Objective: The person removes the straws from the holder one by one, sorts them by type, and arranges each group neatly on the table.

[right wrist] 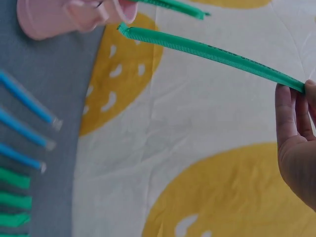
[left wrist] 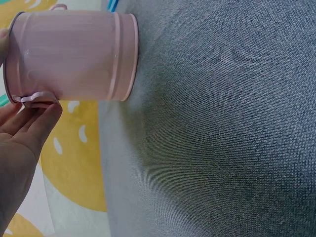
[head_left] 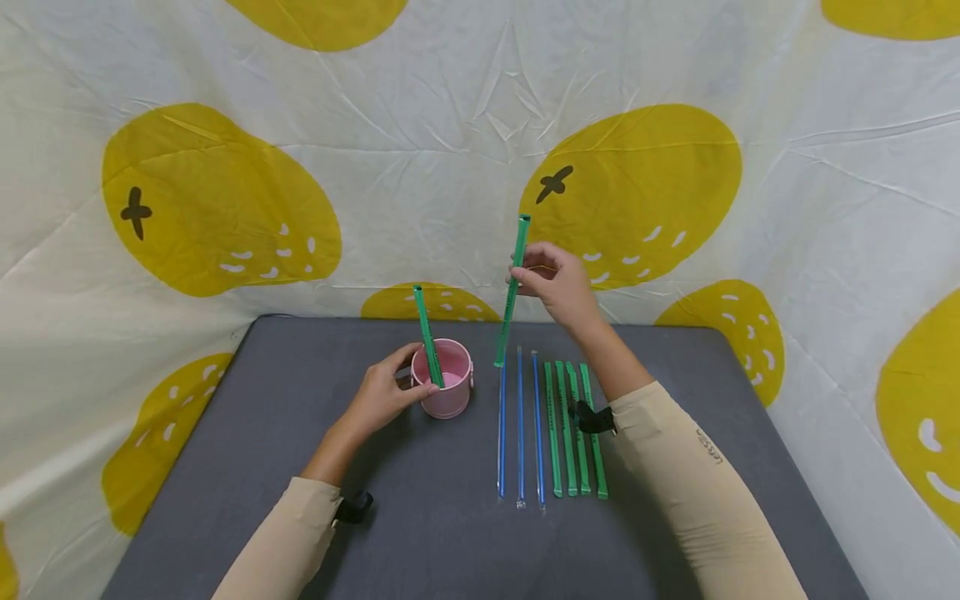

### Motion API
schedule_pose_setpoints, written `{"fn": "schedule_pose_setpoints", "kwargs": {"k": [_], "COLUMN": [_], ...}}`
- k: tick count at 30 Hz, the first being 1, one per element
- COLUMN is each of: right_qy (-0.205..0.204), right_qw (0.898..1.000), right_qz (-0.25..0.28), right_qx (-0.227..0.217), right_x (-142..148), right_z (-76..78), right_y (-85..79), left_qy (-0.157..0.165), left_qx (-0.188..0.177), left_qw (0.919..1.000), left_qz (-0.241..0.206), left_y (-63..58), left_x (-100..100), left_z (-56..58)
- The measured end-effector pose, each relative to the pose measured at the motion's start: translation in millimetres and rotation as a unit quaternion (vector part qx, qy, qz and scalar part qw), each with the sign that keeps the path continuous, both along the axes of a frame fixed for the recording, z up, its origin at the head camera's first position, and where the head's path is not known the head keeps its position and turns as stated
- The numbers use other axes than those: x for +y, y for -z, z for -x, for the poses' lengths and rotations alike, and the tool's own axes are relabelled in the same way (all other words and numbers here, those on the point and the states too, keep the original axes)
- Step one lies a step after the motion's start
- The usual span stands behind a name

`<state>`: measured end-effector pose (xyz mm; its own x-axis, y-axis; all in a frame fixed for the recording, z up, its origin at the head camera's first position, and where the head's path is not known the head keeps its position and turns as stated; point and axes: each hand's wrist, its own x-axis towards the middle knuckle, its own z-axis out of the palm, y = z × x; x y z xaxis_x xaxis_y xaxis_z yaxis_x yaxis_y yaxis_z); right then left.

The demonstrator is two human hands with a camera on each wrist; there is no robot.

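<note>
A small pink pail (head_left: 447, 405) with side lugs stands upright on the table. My left hand (head_left: 381, 395) grips it at the rim, and its fingertips meet the lug in the left wrist view. One green-wrapped straw (head_left: 423, 321) leans inside the pail, its upper part sticking out above the rim. To the right of the pail and higher, my right hand (head_left: 557, 282) pinches another green-wrapped straw (right wrist: 212, 54) between thumb and fingers. That straw hangs nearly upright, slightly tilted, its lower end past the far ends of the blue straws in the head view.
On the grey table (head_left: 442, 517), right of the pail, lie three blue straws (head_left: 520, 433) in clear sleeves, side by side. Several green-wrapped straws (head_left: 566, 433) form a row beside them, under the right forearm. Behind the table hangs a white cloth (head_left: 420, 200) with yellow fruit shapes.
</note>
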<state>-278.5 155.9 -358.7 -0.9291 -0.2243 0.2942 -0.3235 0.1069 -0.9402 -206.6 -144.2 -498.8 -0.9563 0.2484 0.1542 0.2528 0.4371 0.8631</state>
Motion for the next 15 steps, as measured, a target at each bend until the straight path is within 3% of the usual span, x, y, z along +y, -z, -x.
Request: {"fn": "schedule_pose_setpoints", "kwargs": {"k": [15], "right_qy": [0.068], "right_qw": [0.995], "right_qz": [-0.074], "right_qx": [-0.031], "right_x": [65], "right_z": [-29.3], "right_y": [46.1], "left_qy": [0.011], "left_qx": [-0.003], "left_qw": [0.9999], "left_qz": [0.011], "left_y": [0.6], "left_x": [-6], "left_z": [-5.4]}}
